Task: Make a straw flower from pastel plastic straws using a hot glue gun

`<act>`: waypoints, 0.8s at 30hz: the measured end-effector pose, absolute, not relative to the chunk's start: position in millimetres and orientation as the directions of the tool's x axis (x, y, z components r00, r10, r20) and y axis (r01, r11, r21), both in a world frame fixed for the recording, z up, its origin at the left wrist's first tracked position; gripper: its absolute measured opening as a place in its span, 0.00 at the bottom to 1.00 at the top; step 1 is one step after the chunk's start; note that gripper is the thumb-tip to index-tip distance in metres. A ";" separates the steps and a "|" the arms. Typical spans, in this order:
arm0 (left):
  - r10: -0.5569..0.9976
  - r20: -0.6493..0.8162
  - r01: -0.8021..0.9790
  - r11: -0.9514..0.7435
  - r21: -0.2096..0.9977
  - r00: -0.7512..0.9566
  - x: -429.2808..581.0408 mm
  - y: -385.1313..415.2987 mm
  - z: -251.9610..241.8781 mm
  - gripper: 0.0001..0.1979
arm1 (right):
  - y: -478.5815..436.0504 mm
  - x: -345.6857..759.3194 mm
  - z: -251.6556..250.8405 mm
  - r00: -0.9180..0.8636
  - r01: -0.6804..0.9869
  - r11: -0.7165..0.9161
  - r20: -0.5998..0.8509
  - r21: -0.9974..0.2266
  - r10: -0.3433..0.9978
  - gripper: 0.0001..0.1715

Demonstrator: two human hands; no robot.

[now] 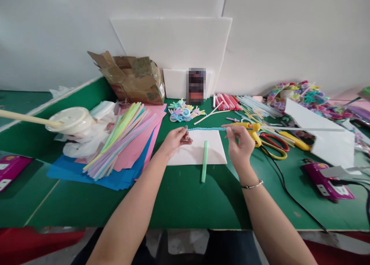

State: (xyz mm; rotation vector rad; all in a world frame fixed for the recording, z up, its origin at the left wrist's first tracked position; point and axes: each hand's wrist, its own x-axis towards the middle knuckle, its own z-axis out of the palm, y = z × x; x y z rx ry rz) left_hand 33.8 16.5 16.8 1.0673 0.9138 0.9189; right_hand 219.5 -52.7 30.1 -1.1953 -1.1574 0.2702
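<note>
A thin blue twisted strip (207,129) stretches level between my two hands above a white sheet (185,155). My left hand (177,140) pinches its left end between thumb and fingertips. At the other end, the thumb and fingers of my right hand (239,141) are closed on the strip; a bracelet circles that wrist. Below the strip, a light green stick (204,161) lies upright in view, partly on the sheet and partly on the green table (185,203). Beyond the hands sits a pile of curled pastel pieces (184,112).
Pastel strips (121,139) lie over pink and blue sheets at left, beside a lidded cup (69,120) and a cardboard box (135,80). A yellow glue gun (253,130), red-and-yellow scissors (276,143), a black cord and a purple power strip (325,180) are at right.
</note>
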 end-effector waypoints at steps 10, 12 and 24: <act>0.840 0.510 0.328 -0.543 0.773 0.187 35.5 10.4 11.7 0.11 | -33.2 232.3 15.5 0.343 -0.419 -0.127 -0.286 -0.899 0.895 0.10; 0.806 0.555 0.359 -0.589 0.724 0.205 35.0 9.2 11.9 0.11 | -33.2 233.0 14.4 0.299 -0.450 -0.176 -0.334 -0.875 0.894 0.10; 0.727 0.628 0.428 -0.679 0.596 0.277 33.3 9.5 9.6 0.13 | -35.5 231.9 19.5 0.338 -0.405 -0.165 -0.315 -0.900 0.887 0.11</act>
